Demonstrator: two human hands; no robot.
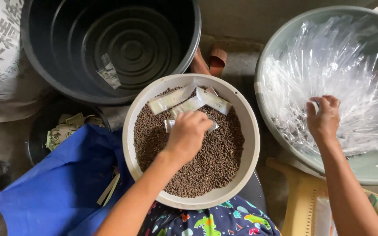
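A: Tubs are set on either side: a dark tub [110, 48] at the top left with one small packet [109, 72] lying in it, and a grey-green basin [285, 144] at the right, heaped with clear plastic bags [346, 74].

B: Between them a white bowl [250, 131] is seen on the lap, filled with small brown pellets [206, 161]. If the lap is shifted, the bowl could be tipped, since it is braced by nothing else that can be seen, and pellets would be spilled onto the blue cloth [62, 183].

A: Agreed. The bags are slippery and stuck together, it is judged. The right hand [323, 118] is curled into the heap, fingers closed on the film; several bags could be dragged out at once, or one could be torn.

B: The left hand [188, 133] is held over the pellets, fingers folded down on a small filled packet [170, 126], which is mostly hidden beneath it. How firmly it is pinched cannot be told.

A: If the packet is left unsealed and is tilted, pellets could be lost back into the bowl.

B: Three more filled packets [189, 102] are laid on the pellets near the far rim, just beside that hand. They could be knocked or buried by a careless scoop.

A: A small dark bowl [38, 144] of folded paper slips [64, 129] is half covered by the cloth; slips could be swept out if the cloth is pulled.
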